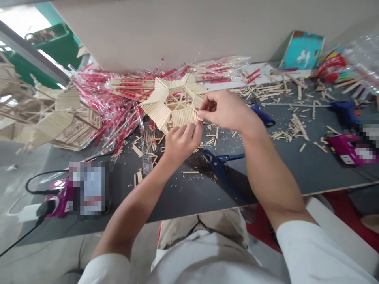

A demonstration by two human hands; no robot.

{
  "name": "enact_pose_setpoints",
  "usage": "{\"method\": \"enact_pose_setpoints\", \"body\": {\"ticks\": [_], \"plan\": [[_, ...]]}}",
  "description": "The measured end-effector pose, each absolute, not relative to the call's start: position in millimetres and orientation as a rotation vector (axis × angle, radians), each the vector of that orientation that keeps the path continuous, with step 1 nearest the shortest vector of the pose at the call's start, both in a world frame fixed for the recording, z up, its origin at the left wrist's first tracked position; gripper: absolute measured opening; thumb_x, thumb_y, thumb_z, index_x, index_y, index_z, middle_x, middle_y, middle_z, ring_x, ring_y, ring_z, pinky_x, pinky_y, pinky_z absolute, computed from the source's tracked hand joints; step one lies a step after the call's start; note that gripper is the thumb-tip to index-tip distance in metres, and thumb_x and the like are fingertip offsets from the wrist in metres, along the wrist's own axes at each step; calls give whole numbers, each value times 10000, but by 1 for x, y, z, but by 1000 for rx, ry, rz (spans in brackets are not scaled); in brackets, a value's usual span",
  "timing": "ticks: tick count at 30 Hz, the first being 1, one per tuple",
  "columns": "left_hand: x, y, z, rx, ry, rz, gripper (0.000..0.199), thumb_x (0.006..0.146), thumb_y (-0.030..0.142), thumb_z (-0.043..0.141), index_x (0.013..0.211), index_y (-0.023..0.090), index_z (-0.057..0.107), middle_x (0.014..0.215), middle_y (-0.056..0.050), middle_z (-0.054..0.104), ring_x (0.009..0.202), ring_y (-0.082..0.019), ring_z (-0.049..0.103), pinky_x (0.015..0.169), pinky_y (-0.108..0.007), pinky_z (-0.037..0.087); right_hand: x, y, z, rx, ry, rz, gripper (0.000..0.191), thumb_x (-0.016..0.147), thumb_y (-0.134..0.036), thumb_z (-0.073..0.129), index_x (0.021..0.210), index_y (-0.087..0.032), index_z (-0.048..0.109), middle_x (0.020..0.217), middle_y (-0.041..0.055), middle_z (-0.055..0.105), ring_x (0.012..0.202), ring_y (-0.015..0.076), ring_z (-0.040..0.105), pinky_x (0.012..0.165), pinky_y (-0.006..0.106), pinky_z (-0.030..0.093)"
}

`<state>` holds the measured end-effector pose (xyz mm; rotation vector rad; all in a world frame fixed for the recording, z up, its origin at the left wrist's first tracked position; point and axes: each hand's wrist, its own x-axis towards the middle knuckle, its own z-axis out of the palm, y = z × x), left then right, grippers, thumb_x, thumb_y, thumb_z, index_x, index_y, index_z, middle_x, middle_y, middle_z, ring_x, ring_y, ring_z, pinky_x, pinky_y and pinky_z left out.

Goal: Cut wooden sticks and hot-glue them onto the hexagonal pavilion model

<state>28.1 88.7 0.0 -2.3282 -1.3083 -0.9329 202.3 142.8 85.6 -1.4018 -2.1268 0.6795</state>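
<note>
A star-shaped model built of thin wooden sticks [156, 110], with ribbed panels around an open middle, is held above the dark table. My left hand [184, 141] is closed on its near edge, fingers curled over the lower panel. At the model's right side, my right hand [226, 110] is closed in a pinch, thumb and fingertip against the panel's corner. Whatever sits between those fingertips is too small or hidden to name. A clear ruler [147, 157] lies left of my left hand. Below my hands rests a blue-handled cutter [220, 171].
Plastic packs of red-tipped sticks [118, 96] pile up behind. Larger stick models [56, 122] stand at left. Blue glue guns [262, 115] lie at right. Loose stick offcuts [297, 128] litter the table. Purple power strips [345, 148] and a phone-like device [91, 191] lie near the edges.
</note>
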Motion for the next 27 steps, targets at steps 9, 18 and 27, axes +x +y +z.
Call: {"method": "enact_pose_setpoints", "body": {"ticks": [9, 18, 27], "plan": [[26, 88, -5, -2256, -1265, -914, 194, 1107, 271, 523, 963, 236, 650, 638, 7, 613, 565, -151, 584, 540, -345, 265, 206, 148, 80, -1355, -2110, 748, 66, 826, -196, 764, 786, -206, 712, 788, 22, 731, 733, 179, 643, 683, 343, 471], [27, 86, -4, -2201, -1385, -865, 271, 1076, 461, 570, 1143, 220, 675, 834, -78, 675, 796, -263, 648, 689, -399, 371, 214, 148, 85, -1357, -2156, 764, 77, 890, -234, 730, 817, -211, 734, 754, 26, 718, 695, 183, 612, 681, 357, 469], [27, 89, 5, -2205, -1328, -846, 263, 1090, 289, 512, 1240, 188, 704, 862, -97, 688, 841, -273, 626, 776, -427, 387, 210, 144, 87, -1379, -2168, 688, 66, 886, -230, 731, 826, -206, 743, 783, 31, 727, 731, 190, 628, 716, 364, 481]]}}
